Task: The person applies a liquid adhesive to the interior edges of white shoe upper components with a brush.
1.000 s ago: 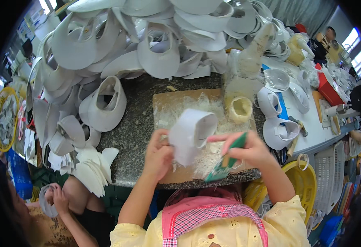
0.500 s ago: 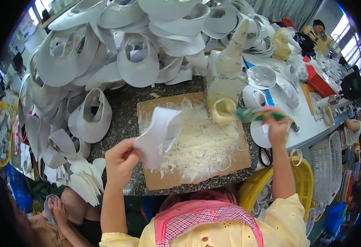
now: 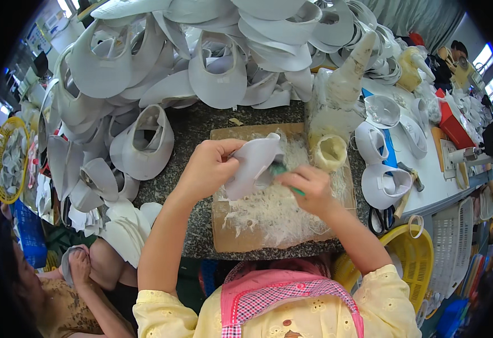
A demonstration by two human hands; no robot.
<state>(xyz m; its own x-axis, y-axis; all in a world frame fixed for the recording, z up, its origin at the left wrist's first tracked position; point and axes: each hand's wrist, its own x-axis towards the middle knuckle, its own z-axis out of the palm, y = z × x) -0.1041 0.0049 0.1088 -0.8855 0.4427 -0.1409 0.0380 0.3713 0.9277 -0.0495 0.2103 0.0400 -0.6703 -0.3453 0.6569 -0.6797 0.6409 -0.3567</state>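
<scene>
My left hand (image 3: 208, 166) pinches a white curved visor piece (image 3: 246, 168), holding it up over a glue-crusted cardboard sheet (image 3: 227, 230). My right hand (image 3: 309, 188) is closed around a green-handled brush (image 3: 279, 169). The brush's head lies against the inner side of the piece, or very near it, and is partly hidden. Beyond my right hand stands a small cream-coloured pot (image 3: 331, 153), crusted with dried glue, beside a tall glue-smeared block with a cone (image 3: 339, 93).
White visors (image 3: 218, 73) lie heaped along the back and left. At right are scissors (image 3: 379, 219), a hammer (image 3: 412, 177), finished-looking visors (image 3: 384, 186) and a yellow basket (image 3: 415, 256). Another person's hands (image 3: 77, 265) hold a grey piece at lower left.
My right hand has brought the brush leftward from beside the pot to the white piece. My left hand has moved right and up with the piece. The view has shifted.
</scene>
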